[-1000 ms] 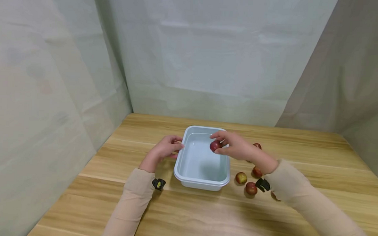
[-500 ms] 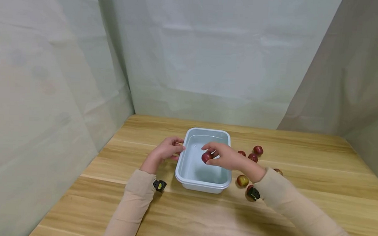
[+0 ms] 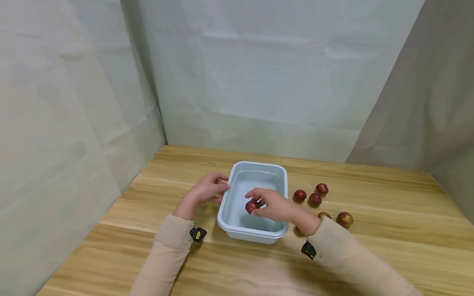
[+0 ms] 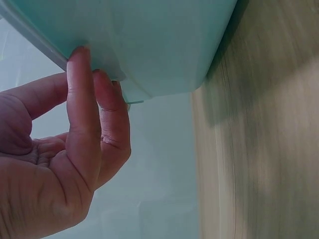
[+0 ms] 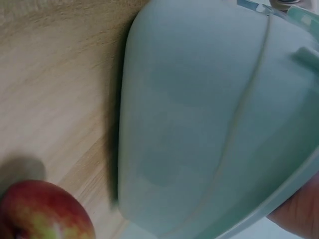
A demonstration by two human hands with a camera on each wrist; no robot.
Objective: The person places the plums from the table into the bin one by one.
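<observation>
Two hands at the tub [image 3: 284,184], frame centre | your right hand [image 3: 276,207] pinches a plum [image 3: 251,206] inside it | your left hand [image 3: 204,191], fingers straight, touches the left rim | loose plums [image 3: 315,198] right; bare table [image 3: 396,197] beyond.

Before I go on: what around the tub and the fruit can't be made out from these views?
- Fruit in the right hand: head view, partly covered by the fingers.
- Whether water is in the tub: head view, too small.
- A fruit beside the tub: hidden behind the right wrist.
- Left hand: its wrist view shows fingertips at the rim; the grip itself is cut off.
</observation>
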